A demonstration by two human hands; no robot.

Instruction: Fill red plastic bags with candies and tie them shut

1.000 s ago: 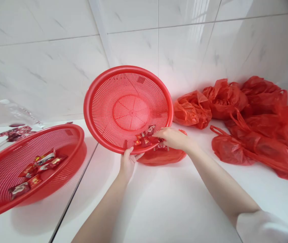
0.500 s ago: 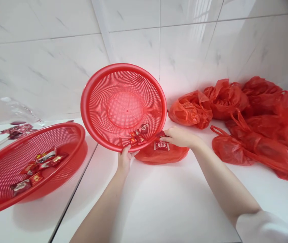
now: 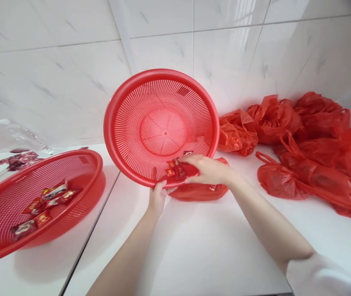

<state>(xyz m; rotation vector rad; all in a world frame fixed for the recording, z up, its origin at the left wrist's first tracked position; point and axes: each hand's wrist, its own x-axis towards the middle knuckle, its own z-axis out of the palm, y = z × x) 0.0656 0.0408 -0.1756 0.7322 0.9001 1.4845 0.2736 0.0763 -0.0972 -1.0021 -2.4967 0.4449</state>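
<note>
Left hand (image 3: 158, 198) is gripping the tilted red colander (image 3: 162, 75); right hand's (image 3: 209, 169) fingers are curving, partly open, over wrapped candies (image 3: 176, 169).

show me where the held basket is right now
In the head view, the held basket is just left of centre, its lower rim in the left hand, with the other basket to its left.

The small red wrappers (image 3: 178, 168) seem to carry printing, but it is too small and blurred to read.

Packets (image 3: 177, 168) lie in the tilted basket (image 3: 163, 133), above a bag (image 3: 200, 193).
</note>
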